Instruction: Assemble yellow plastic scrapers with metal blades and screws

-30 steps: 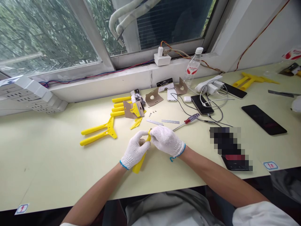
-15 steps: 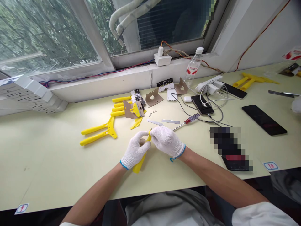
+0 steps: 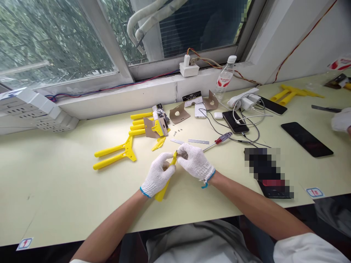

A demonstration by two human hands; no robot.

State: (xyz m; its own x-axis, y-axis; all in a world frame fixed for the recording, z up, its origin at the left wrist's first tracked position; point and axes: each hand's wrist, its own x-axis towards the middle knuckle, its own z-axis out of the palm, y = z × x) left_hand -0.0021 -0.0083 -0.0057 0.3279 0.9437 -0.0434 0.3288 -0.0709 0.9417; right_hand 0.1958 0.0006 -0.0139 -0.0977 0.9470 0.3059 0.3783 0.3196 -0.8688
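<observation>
My left hand (image 3: pixel 157 175), in a white knitted glove, is closed around a yellow scraper (image 3: pixel 163 190), whose handle slants down toward the table's front edge. My right hand (image 3: pixel 195 163), gloved alike, pinches at the scraper's upper end; whatever lies between its fingertips is too small to make out. Just beyond my hands lie two flat metal blades (image 3: pixel 198 141), a few small screws (image 3: pixel 175 134) and a loose yellow plastic piece (image 3: pixel 158 143). A screwdriver (image 3: pixel 223 138) with a clear and red handle rests behind my right hand.
Yellow scraper handles (image 3: pixel 113 155) lie at left, near packaged scrapers (image 3: pixel 157 126) and cardboard pieces (image 3: pixel 179 113). To the right are phones (image 3: pixel 307 139), tangled cables, a power strip (image 3: pixel 244 98) and a water bottle (image 3: pixel 225 78). Another person's gloved hand (image 3: pixel 341 120) shows at the right edge.
My right hand has turned slightly and its fingers have shifted at the scraper's end. My left hand stays put. At the right edge, the other person's hand has come further into view.
</observation>
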